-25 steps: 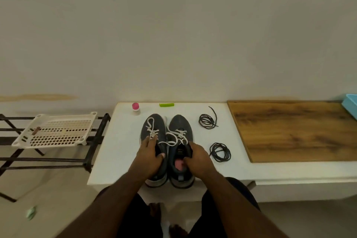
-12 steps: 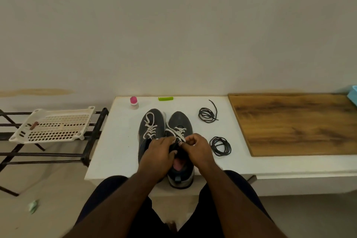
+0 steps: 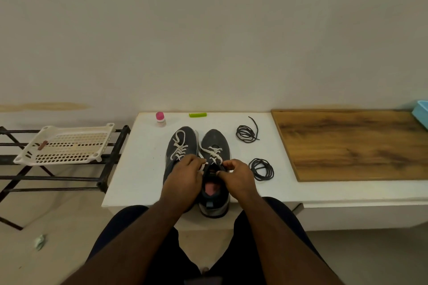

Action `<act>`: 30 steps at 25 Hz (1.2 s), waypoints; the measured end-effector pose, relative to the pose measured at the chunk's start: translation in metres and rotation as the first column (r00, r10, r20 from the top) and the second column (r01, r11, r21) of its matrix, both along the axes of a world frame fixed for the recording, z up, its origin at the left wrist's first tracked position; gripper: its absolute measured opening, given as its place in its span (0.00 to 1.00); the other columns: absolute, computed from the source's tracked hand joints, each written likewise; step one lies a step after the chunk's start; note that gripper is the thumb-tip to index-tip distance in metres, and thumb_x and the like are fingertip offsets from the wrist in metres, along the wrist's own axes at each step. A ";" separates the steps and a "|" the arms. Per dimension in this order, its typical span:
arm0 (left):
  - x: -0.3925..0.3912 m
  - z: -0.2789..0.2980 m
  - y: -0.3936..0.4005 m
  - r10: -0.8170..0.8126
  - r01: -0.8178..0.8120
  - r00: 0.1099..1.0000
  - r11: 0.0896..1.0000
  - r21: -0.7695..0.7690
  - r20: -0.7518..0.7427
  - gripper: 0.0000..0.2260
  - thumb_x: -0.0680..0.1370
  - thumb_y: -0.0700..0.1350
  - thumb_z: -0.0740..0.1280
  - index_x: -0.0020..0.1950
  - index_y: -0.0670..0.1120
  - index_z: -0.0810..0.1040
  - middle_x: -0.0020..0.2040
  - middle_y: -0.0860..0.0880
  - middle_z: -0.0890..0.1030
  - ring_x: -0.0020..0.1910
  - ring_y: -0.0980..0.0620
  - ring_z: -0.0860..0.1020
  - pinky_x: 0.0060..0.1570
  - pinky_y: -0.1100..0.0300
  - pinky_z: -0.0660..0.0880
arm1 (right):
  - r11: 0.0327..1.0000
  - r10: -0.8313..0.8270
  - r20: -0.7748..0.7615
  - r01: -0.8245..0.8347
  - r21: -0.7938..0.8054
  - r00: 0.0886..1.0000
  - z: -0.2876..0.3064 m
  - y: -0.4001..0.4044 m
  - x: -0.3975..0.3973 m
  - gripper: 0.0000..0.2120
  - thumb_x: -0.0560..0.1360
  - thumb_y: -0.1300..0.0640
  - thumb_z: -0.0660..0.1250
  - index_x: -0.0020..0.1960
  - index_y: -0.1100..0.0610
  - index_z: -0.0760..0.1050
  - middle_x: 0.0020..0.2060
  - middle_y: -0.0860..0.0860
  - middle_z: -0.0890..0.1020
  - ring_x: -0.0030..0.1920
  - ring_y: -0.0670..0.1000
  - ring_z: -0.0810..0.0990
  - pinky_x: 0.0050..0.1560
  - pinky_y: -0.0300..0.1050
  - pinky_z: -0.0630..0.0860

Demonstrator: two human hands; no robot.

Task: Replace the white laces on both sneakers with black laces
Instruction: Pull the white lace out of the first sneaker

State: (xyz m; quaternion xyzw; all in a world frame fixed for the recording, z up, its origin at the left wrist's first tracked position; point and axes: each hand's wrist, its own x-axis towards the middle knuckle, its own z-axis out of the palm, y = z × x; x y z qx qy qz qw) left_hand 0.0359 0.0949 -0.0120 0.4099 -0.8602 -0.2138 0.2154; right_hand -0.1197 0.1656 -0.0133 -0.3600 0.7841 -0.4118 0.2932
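While both hands point(image 3: 209, 174) pinch the right grey sneaker's point(image 3: 214, 169) white lace point(image 3: 214, 154), we judge unthreading comes next.

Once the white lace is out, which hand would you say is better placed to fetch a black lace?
The right hand, probably. Both coiled black laces lie on the table to the right of the sneakers, the nearer one just beside that hand; the left hand would have to cross over.

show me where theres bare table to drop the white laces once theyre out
Bare patches: the white table left of the sneakers, and the wooden board at right. Crowded: right of the sneakers, where two black lace coils lie, and the back edge by the bottle and green piece.
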 end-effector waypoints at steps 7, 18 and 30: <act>-0.042 -0.002 -0.025 -0.130 0.131 0.983 0.991 0.003 0.130 0.17 0.80 0.44 0.64 0.69 0.49 0.76 0.65 0.50 0.77 0.63 0.48 0.71 0.65 0.57 0.65 | 0.993 -0.080 -0.048 0.075 -0.088 0.996 -0.011 -0.008 0.004 0.09 0.71 0.57 0.71 0.47 0.44 0.78 0.38 0.39 0.80 0.43 0.41 0.80 0.44 0.35 0.75; -0.042 0.003 -0.040 0.042 0.060 0.960 0.933 0.354 -0.275 0.08 0.78 0.41 0.67 0.46 0.55 0.77 0.46 0.60 0.83 0.47 0.62 0.81 0.48 0.69 0.75 | 0.988 -0.139 -0.062 0.134 -0.077 0.988 -0.031 -0.023 0.002 0.10 0.71 0.60 0.68 0.52 0.50 0.78 0.47 0.45 0.79 0.49 0.48 0.77 0.52 0.49 0.77; -0.038 0.030 -0.049 0.079 0.047 0.966 0.882 0.470 -0.245 0.06 0.82 0.43 0.62 0.48 0.49 0.78 0.40 0.54 0.81 0.33 0.58 0.76 0.34 0.62 0.75 | 0.998 -0.059 -0.140 0.055 -0.032 0.988 -0.035 -0.023 0.003 0.13 0.73 0.62 0.62 0.56 0.53 0.75 0.51 0.49 0.76 0.53 0.53 0.73 0.52 0.47 0.70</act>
